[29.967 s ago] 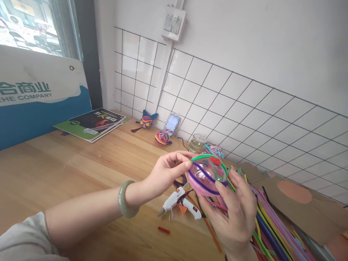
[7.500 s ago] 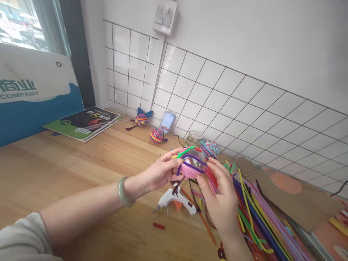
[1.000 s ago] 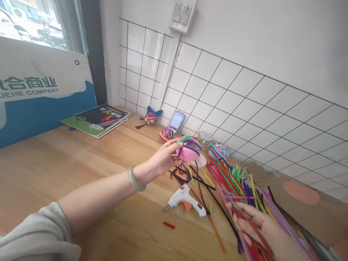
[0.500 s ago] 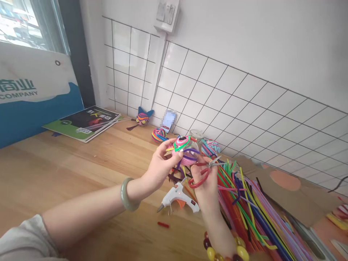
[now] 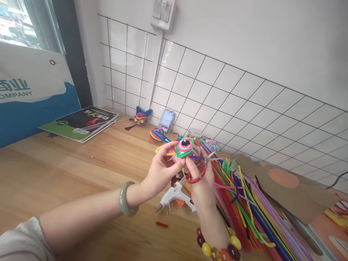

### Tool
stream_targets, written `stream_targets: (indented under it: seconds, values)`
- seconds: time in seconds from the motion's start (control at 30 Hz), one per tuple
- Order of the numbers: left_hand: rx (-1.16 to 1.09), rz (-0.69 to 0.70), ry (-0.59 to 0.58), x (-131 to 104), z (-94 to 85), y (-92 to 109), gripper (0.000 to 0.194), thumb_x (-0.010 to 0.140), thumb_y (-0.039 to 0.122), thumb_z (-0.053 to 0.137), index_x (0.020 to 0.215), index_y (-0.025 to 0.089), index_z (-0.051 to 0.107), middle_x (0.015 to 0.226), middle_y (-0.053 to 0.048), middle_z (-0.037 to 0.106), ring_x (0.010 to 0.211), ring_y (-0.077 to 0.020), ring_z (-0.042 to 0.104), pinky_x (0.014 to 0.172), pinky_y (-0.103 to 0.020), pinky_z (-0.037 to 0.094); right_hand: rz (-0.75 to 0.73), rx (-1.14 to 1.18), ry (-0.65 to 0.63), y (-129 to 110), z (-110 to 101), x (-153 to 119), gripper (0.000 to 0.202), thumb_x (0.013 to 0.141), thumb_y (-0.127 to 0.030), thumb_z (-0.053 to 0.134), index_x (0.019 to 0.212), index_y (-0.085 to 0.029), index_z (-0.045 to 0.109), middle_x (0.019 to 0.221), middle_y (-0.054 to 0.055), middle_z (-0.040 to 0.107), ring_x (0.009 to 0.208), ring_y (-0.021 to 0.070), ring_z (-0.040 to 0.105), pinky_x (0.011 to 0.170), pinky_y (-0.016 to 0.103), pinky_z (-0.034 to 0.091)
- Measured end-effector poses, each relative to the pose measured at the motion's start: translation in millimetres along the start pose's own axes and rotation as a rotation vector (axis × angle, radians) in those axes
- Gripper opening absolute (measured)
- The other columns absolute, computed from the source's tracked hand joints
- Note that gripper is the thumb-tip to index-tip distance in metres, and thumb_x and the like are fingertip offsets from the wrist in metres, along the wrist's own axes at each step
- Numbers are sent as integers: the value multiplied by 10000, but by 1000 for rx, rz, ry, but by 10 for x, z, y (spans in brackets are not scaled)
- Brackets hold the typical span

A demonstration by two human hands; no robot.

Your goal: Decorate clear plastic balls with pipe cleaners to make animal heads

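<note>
My left hand (image 5: 164,166) is closed around a clear ball (image 5: 196,151) partly covered with coiled pipe cleaners, including a pink, white and green eye shape with a black centre. The red-handled scissors (image 5: 199,174) hang in my right hand (image 5: 202,181), their blades slightly apart and pointing right. Thumb and fingers of that same hand pinch at the ball's lower right, by a purple pipe cleaner (image 5: 195,157). Below the ball, a white hot glue gun (image 5: 176,195) lies on the table, its handle end partly behind my right wrist.
Many loose pipe cleaners (image 5: 244,203) spread over the right side, beside brown cardboard (image 5: 282,188). Along the wall stand an eared, yarn-like ornament (image 5: 141,116), a striped ball (image 5: 157,135), a phone (image 5: 166,120) and a glass jar (image 5: 194,134). A booklet (image 5: 81,125) lies left; a short red piece (image 5: 162,224) lies in front.
My right hand has moved in against the ball, its thumb now close to my left thumb. The ball has turned so the eye shape faces me more. The view has shifted slightly.
</note>
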State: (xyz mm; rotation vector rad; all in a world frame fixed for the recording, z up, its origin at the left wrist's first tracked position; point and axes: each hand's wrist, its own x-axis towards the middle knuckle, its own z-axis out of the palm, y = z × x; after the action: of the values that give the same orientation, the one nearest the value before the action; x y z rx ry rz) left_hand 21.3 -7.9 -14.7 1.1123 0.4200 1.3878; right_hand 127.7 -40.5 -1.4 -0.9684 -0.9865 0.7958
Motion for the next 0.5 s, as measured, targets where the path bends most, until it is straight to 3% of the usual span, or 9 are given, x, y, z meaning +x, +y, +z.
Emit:
stream_targets:
  seconds: [0.13,0.23,0.37,0.5]
  values:
    - [-29,-22,-54,-21,27,9,460,803,293,730,1207,251,514,1035,-44,654,777,-140,649,650,-261,572,-13,14,8,-9,-30,25,588,751,-303,752,1283,-259,507,1133,58,704,984,246,688,876,431,553]
    - [-26,-65,-115,-32,53,57,476,825,299,705,1249,256,493,1115,-65,638,867,-162,656,702,-281,579,-27,-7,62,-14,-91,76,592,729,-312,755,1273,-252,531,1135,59,703,988,253,684,890,445,543]
    - [94,-169,-258,-13,38,199,670,788,315,737,1379,247,428,1277,-123,589,976,-215,659,764,-333,580,30,-34,90,-77,-217,163,513,717,-355,734,1198,-240,599,1138,59,705,1053,281,660,920,478,520]
    - [276,-251,-456,50,-71,439,824,817,409,694,1504,281,258,1083,-97,693,896,-222,687,700,-338,570,60,-9,-10,-138,-306,230,439,741,-384,684,1151,-237,637,1102,57,726,1092,295,650,933,488,513]
